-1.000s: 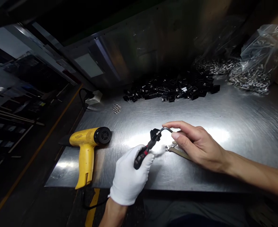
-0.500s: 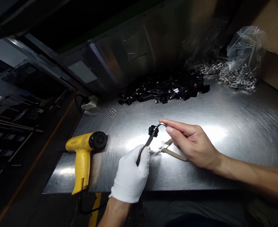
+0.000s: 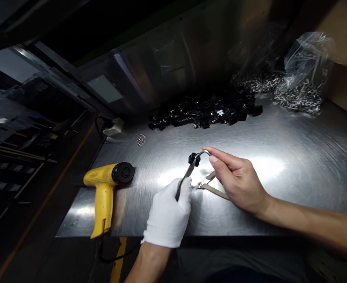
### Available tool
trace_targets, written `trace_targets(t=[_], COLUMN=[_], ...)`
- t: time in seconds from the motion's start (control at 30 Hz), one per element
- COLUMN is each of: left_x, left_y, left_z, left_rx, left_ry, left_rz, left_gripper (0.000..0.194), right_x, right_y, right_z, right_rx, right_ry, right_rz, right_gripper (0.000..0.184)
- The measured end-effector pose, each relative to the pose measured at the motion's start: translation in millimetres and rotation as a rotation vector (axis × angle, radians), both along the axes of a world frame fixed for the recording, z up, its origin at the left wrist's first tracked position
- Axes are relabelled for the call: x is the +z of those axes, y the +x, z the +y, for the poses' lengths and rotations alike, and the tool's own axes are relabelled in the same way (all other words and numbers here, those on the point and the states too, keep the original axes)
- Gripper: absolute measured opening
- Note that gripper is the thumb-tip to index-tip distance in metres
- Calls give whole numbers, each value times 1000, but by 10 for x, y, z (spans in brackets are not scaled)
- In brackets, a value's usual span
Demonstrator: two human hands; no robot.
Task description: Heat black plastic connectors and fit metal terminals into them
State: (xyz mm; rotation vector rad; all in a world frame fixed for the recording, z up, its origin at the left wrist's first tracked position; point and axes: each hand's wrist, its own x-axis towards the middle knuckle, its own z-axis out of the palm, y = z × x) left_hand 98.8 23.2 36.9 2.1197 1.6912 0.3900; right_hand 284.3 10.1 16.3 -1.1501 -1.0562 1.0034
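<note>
My left hand (image 3: 169, 214), in a white glove, is closed around a dark, flat strip-like piece (image 3: 186, 175) that slants up and away. At the far end of this strip sits a small black block (image 3: 193, 159); how the two join is too small to tell. My bare right hand (image 3: 240, 179) pinches the bent end of a metal hex key (image 3: 204, 152) between thumb and forefinger. The key's other end meets the black block and strip. Below my right fingers lie open cutting pliers (image 3: 213, 190) with beige handles, partly hidden by that hand.
A yellow heat gun (image 3: 104, 196) lies on the left of the metal table (image 3: 144, 212). Small metal pins (image 3: 139, 138) and a heap of black parts (image 3: 204, 114) lie farther back. Plastic bags of metal terminals (image 3: 301, 92) stand at back right, a power socket (image 3: 114, 127) at back left.
Both hands have shifted slightly to the right in view with the strip, black block and hex key. Both grips look the same; the pliers stay in place.
</note>
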Motion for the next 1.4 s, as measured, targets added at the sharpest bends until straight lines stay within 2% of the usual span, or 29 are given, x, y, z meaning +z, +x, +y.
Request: trace_targets(t=[0.43, 0.6, 0.8, 1.03, 1.13, 1.27, 1.4], left_x=[13, -5, -7, -50, -76, -74, -21], left_y=[139, 265, 324, 225, 111, -97, -223], left_z=[-3, -18, -27, -47, 2, 91, 161], left_rx=[74, 100, 71, 44, -4, -76, -143], left_ry=[-19, -14, 31, 107, 139, 124, 122], left_rz=[-29, -112, -152, -87, -28, 76, 170], left_gripper=[42, 46, 44, 42, 37, 40, 41], right_x=[-28, -22, -2, 34, 56, 91, 103], right_y=[-51, -49, -25, -1, 35, 86, 130], right_z=[15, 43, 32, -28, -33, -34, -26], right_rx=[-89, -142, -150, -95, -25, 88, 140], right_ry=[39, 73, 94, 43, -11, -105, -157], right_rz=[-32, -44, -38, 46, 73, 51, -11], right_gripper=[37, 37, 37, 36, 35, 35, 38])
